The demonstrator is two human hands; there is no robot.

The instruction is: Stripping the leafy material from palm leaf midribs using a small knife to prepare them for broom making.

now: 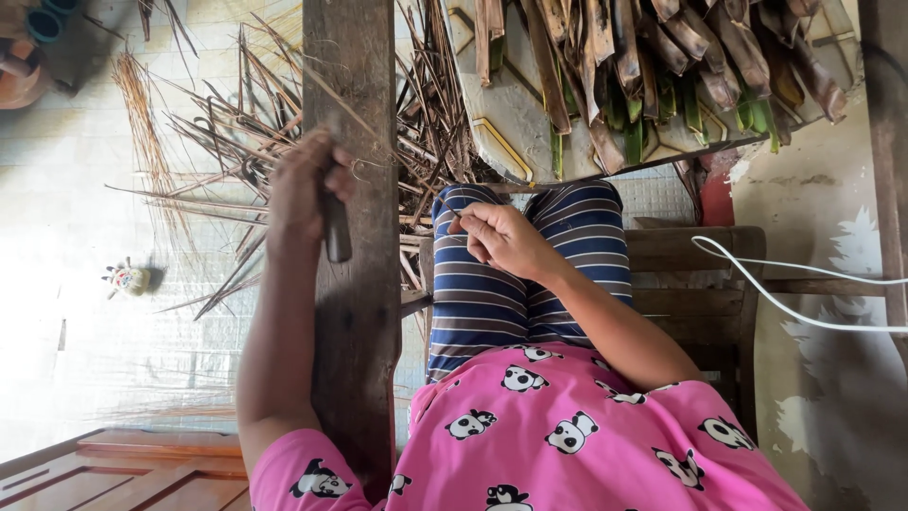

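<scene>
A: Left hand (305,189)?

B: Raised beside the upright wooden post (352,265), fingers curled tight around a dark tool handle (336,227). The handle hangs below the fist, against the post's face. Whether there is a blade I cannot tell; the upper part is hidden by the fingers.

A: Right hand (503,241)?

B: Resting over the knees, on the blue-and-white striped trousers (492,303). Thumb and fingertips are pinched closed on a thin pale fibre strand (397,161).

A: Where does that strand run?

B: From the right-hand pinch up and leftward, across the post, toward the left fist. It looks taut and very fine; its far end blurs out near the top of the post.

A: Surroundings?

B: A pile of dry brown leaf strips and stalks (236,142) lies on the pale floor behind the post, spread like a fan. A looser bundle of straw-coloured fibres (142,123) lies farther left. Upper right, a tray-like board (501,132) carries brown and green leaf sheaths (662,66). The person sits on a wooden bench (700,293), wearing a pink top with panda print (567,435). A white cable (794,303) loops at right. A small figurine-like object (126,277) sits on the floor, well apart at left.
</scene>
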